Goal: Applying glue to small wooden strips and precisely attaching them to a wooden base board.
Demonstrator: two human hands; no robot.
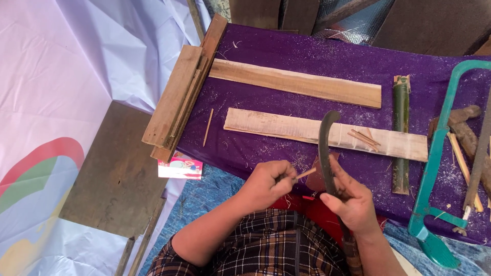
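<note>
My left hand (267, 184) is closed around a thin bamboo stick (305, 174) whose pale tip points right toward the blade. My right hand (350, 200) grips a dark curved knife (326, 148); its blade rises and hooks to the right at the top. The stick's tip meets the blade's left edge. Both hands hover over the near edge of a purple cloth (286, 51) sprinkled with shavings.
Two long wooden planks (296, 84) (276, 125) lie across the cloth, a few thin sticks (364, 138) on the nearer one. A green bamboo piece (401, 122) and a teal hacksaw (434, 153) lie right. Stacked boards (176, 99) sit left, a small colourful box (180, 167) below them.
</note>
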